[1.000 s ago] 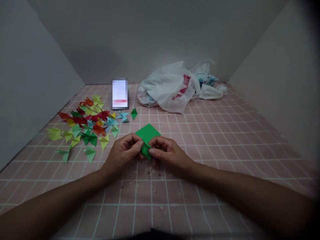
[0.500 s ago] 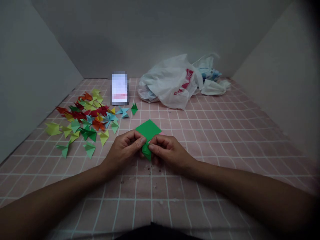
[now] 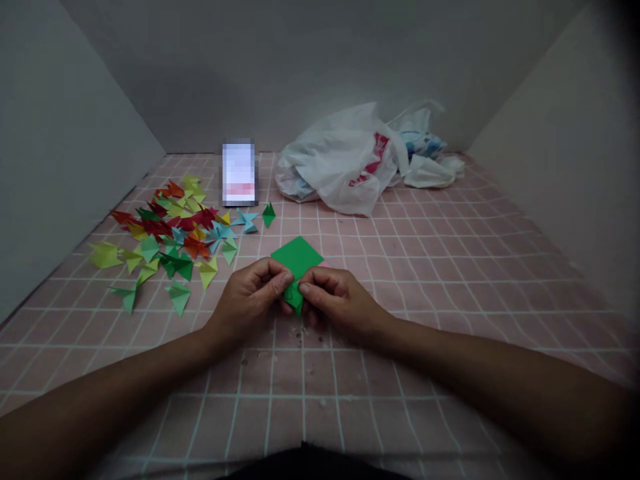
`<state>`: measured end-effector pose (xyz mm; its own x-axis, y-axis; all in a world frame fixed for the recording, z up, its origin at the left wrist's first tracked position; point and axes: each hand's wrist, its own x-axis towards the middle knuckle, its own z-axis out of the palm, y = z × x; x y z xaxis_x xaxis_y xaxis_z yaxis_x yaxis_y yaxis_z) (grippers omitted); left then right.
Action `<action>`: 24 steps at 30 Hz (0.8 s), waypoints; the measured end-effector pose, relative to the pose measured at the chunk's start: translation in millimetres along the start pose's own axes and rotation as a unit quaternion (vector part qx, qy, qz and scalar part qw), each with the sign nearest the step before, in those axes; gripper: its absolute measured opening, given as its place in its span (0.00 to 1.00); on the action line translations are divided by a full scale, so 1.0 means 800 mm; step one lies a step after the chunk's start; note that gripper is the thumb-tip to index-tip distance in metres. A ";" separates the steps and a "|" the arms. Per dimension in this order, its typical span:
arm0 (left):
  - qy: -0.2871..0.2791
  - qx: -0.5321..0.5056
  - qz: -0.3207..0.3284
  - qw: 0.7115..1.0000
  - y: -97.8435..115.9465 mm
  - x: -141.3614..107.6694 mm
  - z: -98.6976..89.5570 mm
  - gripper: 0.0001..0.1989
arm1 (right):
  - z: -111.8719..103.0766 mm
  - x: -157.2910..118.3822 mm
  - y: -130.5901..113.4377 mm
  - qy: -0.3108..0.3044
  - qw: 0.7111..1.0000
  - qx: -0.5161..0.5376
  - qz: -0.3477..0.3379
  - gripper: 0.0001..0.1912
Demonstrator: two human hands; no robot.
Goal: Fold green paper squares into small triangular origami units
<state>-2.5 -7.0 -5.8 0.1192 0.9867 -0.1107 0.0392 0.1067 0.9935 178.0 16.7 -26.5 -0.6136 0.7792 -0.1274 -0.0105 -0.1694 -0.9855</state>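
Between my hands is a small green folded paper piece (image 3: 294, 298), its pointed end toward me. My left hand (image 3: 257, 290) pinches it from the left with thumb and fingers. From the other side my right hand (image 3: 340, 293) is closed on it the same way. Just beyond the fingertips lies a flat green paper square (image 3: 298, 255), turned cornerwise, with a bit of pink paper (image 3: 320, 264) showing at its right edge. The hands hide part of the square and of the folded piece.
Folded paper pieces (image 3: 165, 227) in many colours spread over the left of the pink checked cloth (image 3: 425, 373). A lone green folded piece (image 3: 269, 214) sits near a lit phone (image 3: 239, 172). White plastic bags (image 3: 345, 160) lie at the back, and walls enclose the sides.
The fingers have shifted slightly on the green folded piece, whose shape between the thumbs looks a little different. The whole view has moved very slightly.
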 end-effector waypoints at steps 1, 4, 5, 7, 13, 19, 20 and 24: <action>-0.003 -0.001 -0.005 1.000 0.001 0.000 -0.001 0.08 | 0.000 0.000 -0.002 0.019 1.000 -0.020 -0.010 0.13; -0.024 -0.005 -0.029 0.999 0.001 0.001 -0.003 0.08 | 0.000 -0.001 -0.006 0.074 0.995 -0.058 -0.044 0.13; -0.032 -0.007 -0.036 0.999 0.001 0.002 -0.004 0.08 | 0.000 -0.001 -0.006 0.083 0.994 -0.057 -0.049 0.13; -0.042 -0.007 -0.043 0.998 0.000 0.002 -0.004 0.09 | -0.001 0.000 -0.006 0.077 0.995 -0.043 -0.044 0.13; -0.026 -0.028 -0.044 0.998 0.001 0.001 -0.002 0.08 | -0.004 0.001 0.000 0.031 0.999 0.031 -0.026 0.14; -0.012 -0.021 -0.021 0.999 0.003 0.001 -0.002 0.07 | -0.005 0.001 0.001 0.023 0.999 0.011 -0.030 0.14; -0.011 -0.019 -0.020 1.000 0.003 0.001 -0.002 0.07 | -0.005 0.001 0.001 0.020 0.999 0.009 -0.031 0.14; -0.010 -0.017 -0.023 1.000 0.002 0.000 -0.003 0.08 | -0.005 0.001 0.002 0.011 0.998 0.045 -0.034 0.16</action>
<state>-5.0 -6.6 -4.3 0.1374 0.9782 -0.1556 0.0118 0.1555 0.9878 180.5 19.1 -28.4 -0.5920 0.8033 -0.0649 -0.1229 -0.1696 -0.9778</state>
